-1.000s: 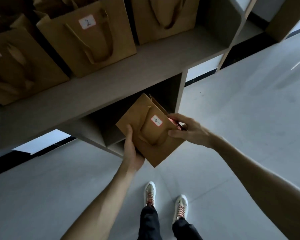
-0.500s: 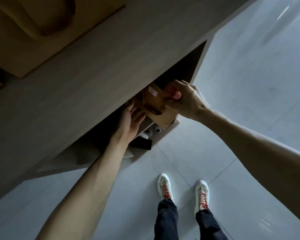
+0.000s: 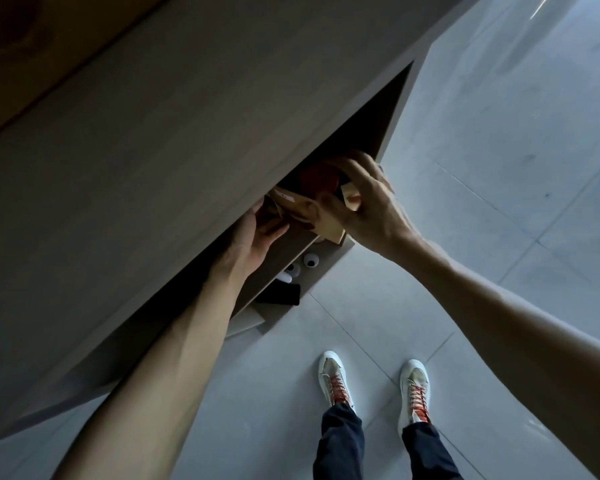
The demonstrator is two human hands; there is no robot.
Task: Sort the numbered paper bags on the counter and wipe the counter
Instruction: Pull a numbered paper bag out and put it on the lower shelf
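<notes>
A shop or storeroom, by the look of it: a long grey wood-grain desk (image 3: 153,168) with open cubbyholes (image 3: 371,133) beneath its top, standing on a pale, glossy tiled floor (image 3: 499,168). A lower shelf (image 3: 329,261) under the desk holds small white items (image 3: 310,259) and a flat black object (image 3: 281,294).

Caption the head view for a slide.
Both hands, left hand and right hand, hold a paper bag under the counter.

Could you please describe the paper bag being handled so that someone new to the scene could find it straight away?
Under the big grey counter, look into the dark open compartment. At its mouth, the left hand and right hand hold a small brown paper bag. Unlike the items lower down, it bears a white label.
</notes>
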